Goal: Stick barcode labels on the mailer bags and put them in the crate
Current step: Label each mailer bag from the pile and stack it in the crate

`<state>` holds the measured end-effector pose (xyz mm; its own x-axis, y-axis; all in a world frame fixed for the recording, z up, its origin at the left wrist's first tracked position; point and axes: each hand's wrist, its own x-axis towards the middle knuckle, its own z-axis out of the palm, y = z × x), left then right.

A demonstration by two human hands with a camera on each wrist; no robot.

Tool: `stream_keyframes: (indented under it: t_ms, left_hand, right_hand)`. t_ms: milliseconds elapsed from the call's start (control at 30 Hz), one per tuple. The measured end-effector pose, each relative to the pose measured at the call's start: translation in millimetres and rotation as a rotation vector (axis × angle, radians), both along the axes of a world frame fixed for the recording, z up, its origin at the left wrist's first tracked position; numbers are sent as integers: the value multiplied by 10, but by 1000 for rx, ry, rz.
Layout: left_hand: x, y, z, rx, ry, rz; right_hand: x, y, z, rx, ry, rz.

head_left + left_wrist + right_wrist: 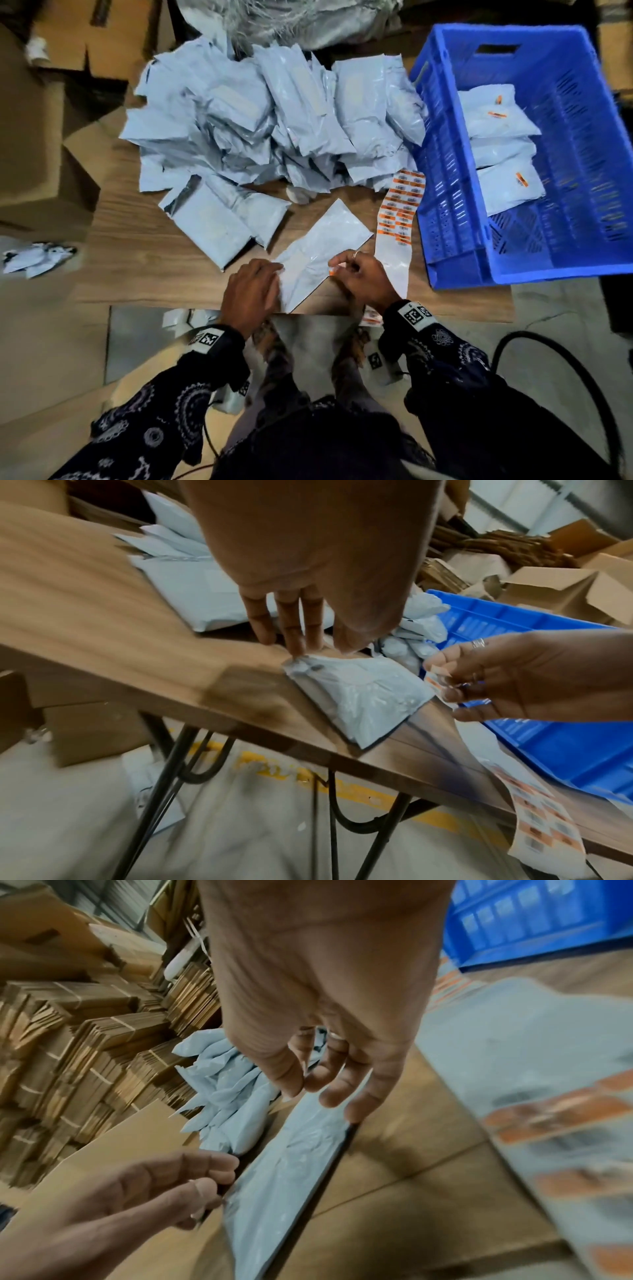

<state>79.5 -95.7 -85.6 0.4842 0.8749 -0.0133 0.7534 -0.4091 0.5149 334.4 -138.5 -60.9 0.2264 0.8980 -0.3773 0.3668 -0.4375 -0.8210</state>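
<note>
We take the wooden surface [144, 219] as our landmark. To its left stand open cardboard boxes [44, 144], brown and mostly in shadow, and more cardboard lies beyond its far left corner. Below the boxes, off the surface's left edge, a crumpled scrap of pale plastic [37, 257] lies on the floor [51, 342]. Under the surface we see black metal legs [164, 785] with curved braces, and a yellow painted line [346, 788] on the floor beneath them. Beyond the surface's far side, bundles of flattened cardboard [85, 1047] are stacked high. On the floor right of the near edge a black cable [561, 363] curves round.
</note>
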Motion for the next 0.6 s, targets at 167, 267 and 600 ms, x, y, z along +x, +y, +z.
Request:
stream_keyframes:
  t_ms: [167, 267, 600]
  left_hand:
    - [-110, -50, -74, -224, -40, 185]
    - [-80, -2, -91, -350, -84, 269]
    - [2, 217, -49, -470, -131, 349]
  right_hand:
    - [-320, 381, -25, 6, 14, 225]
    - [-468, 572, -28, -55, -19, 266]
    - [-665, 744, -81, -144, -279, 405]
